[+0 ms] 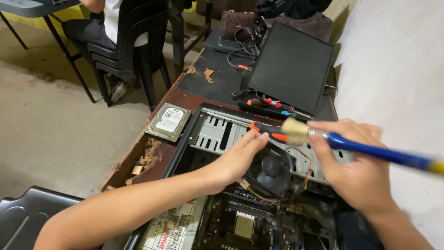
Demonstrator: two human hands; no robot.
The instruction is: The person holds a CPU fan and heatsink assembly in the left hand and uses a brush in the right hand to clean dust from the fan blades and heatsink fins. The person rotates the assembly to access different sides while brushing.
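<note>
Landmark: the open computer case (199,121), lying on its side on a worn wooden table (134,162).

Far left of the case, at the bottom corner, sits the edge of a dark plastic chair (27,213). Just left of the case's upper corner, a bare hard drive (169,121) lies flat on the table, label up, beside a patch of crumbled, chipped wood.

The left hand (236,159) reaches over the case from the left, fingers curled around the rim of a black cooling fan (272,172), which it holds tilted inside the case above the motherboard (240,222). Thin coloured wires trail from the fan down to the board.

Across the case's far wall lies a screwdriver (266,129) with an orange and black handle; the left fingertips are just beside it. Beyond the case, more small tools and a black flat panel (291,67) rest on the table.

On the right side of the case, the right hand (356,171) grips a blue-handled brush (370,150), fingers clenched around the handle, its pale bristles hovering just above the fan.
</note>
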